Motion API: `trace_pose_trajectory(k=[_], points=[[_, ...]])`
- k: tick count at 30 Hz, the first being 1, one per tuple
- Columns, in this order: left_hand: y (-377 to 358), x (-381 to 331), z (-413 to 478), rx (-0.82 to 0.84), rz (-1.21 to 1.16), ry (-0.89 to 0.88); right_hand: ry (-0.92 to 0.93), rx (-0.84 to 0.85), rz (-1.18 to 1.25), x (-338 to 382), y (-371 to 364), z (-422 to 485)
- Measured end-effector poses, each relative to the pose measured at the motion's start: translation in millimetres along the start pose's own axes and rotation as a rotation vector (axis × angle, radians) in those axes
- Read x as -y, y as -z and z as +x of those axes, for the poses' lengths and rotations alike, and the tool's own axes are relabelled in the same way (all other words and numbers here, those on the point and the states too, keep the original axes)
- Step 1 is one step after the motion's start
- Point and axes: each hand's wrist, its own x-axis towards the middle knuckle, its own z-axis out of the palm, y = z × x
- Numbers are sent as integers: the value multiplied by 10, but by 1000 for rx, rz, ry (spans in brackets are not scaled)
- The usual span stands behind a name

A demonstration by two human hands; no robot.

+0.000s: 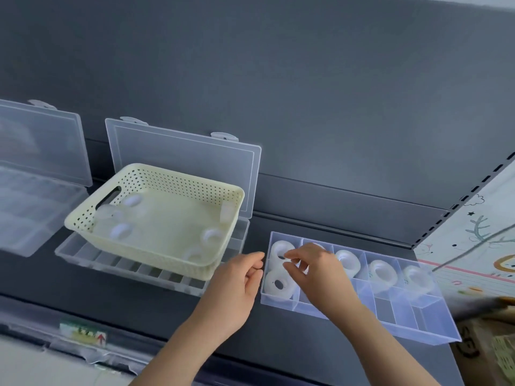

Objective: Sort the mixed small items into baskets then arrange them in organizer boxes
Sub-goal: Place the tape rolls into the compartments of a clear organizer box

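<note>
A dark grey metal shelf (278,344) with a matching back panel is carrying the work. Towards its right edge a clear plastic divided tray (434,334) is lying flat, with white ring-shaped rolls (278,285) sitting along its far row and two in the leftmost compartment. The right hand (315,271) is hovering over the second compartment, thumb and forefinger narrowed at the far-left roll; whether they are gripping it cannot be told. The left hand (237,285) is waiting just beside the tray's left wall, fingers loosely curled and holding nothing. More rolls are lying in the cream perforated plastic basket (139,249), which is resting on a clear hinged organizer box (184,154) towards the shelf's left edge. The step appears to be seating rolls in compartments: the left hand should be bracing the light tray against sliding, while each roll is lowered flat and nudged clear of the dividers.
</note>
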Motion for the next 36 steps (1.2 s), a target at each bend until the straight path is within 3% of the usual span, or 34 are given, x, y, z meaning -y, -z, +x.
trace_pose_trajectory(k=[4,8,13,16,18,26,33,36], points=[[482,-103,107,-82,15,-100,-14,-34,95,197,82,136],[978,100,422,-90,118,-63,-37,-15,257,481,62,319],[1112,488,884,287,314,7,-50,3,324,786,-81,578],[1022,572,1056,497,368,-48,-90,14,297,898,-167,708],[996,604,1160,547,445,-117,-94,18,282,948,-211,758],[1073,692,1369,544,674,-328,-189,-18,256,1014,-294,810],[1482,1178,1517,545,509,-187,-246,-46,256,1063,-327,786],[1618,1230,1476,419,556,-263,-257,-58,269,1087,-352,768]])
